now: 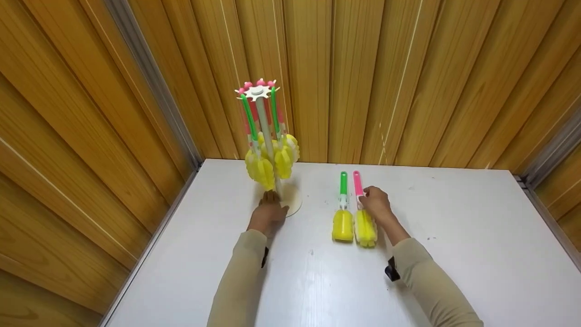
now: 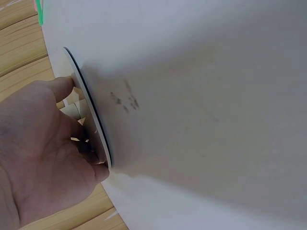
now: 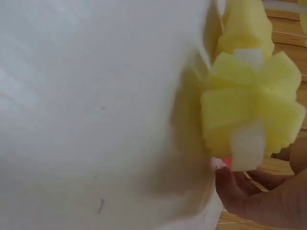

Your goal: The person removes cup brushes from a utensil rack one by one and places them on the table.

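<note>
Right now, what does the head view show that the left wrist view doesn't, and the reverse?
Head only: the right hand, the yellow sponges and the stand's notched white top.

Left wrist only: the palm side of the left hand, with brown marks on the tabletop seen close up.

Both: the left hand, the round base, the white table and the wooden wall. Green and pink show in both, but only as slivers in the left wrist view's corner, probably brush handles.
</note>
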`<state>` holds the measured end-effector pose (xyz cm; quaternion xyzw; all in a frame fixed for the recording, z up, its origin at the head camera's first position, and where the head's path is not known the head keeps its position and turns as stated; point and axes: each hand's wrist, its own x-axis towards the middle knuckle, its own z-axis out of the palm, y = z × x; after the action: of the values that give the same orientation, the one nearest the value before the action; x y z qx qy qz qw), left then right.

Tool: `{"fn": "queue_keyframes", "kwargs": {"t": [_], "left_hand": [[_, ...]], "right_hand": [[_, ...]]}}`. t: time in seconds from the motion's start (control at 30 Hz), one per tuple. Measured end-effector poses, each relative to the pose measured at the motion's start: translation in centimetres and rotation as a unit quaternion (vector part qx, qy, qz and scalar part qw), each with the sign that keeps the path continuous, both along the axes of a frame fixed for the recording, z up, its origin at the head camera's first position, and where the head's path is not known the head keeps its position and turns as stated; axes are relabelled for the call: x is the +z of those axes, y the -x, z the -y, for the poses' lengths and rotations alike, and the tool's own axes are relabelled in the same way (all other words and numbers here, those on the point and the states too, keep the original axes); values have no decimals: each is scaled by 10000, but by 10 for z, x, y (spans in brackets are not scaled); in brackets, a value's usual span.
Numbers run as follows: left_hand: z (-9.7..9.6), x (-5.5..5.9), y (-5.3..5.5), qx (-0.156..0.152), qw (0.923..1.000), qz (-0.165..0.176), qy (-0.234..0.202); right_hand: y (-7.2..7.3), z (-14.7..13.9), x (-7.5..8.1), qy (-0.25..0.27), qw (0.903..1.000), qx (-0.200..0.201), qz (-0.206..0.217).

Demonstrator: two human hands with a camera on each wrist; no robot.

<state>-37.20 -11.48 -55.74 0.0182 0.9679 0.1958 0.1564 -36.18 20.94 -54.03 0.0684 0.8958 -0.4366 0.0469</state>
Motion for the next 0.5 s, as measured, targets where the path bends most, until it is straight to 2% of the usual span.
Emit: {"fn": "queue_keyframes", "kwargs": {"t": [0.27, 0.5], "left_hand": [[0, 3, -2, -11, 10000, -20, 27], [0, 1, -1, 61, 10000, -38, 31]], "right_hand": [[4, 30, 38, 244, 9936, 271, -1067], [3, 63, 70, 418, 9846, 587, -1595]]}}
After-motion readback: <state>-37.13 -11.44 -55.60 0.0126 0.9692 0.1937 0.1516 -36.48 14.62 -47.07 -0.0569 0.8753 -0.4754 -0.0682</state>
